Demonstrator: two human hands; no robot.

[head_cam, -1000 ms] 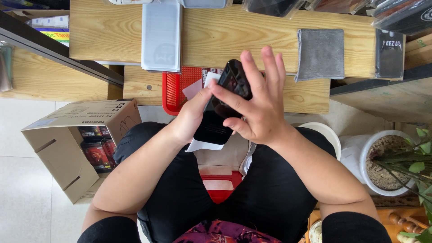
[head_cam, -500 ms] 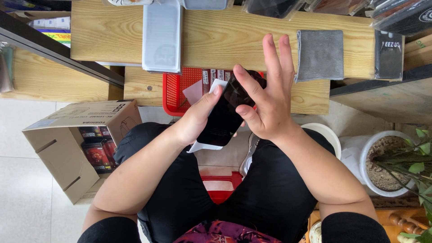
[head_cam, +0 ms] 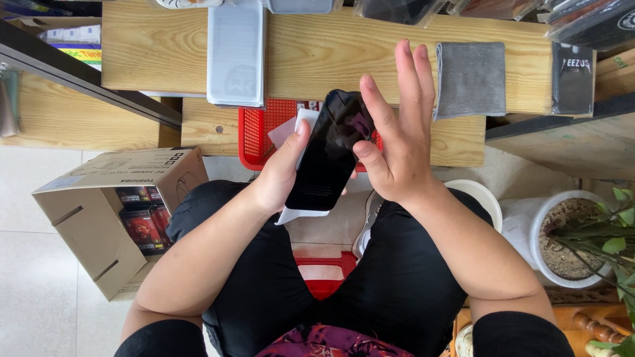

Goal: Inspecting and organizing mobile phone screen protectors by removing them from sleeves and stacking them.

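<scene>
While held: phone, both hands

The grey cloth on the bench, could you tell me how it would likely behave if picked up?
The cloth lies flat and looks soft, so it would probably droop limply. It seems thin, so likely light. It should not roll, though a push may bunch it on the wooden bench.

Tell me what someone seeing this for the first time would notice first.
First, the black phone held up in the middle over the person's lap, the left hand gripping it with a white sheet behind, the right hand spread open against its edge. Next, the red basket on the wooden bench behind it, and the open cardboard box on the floor at left.
</scene>
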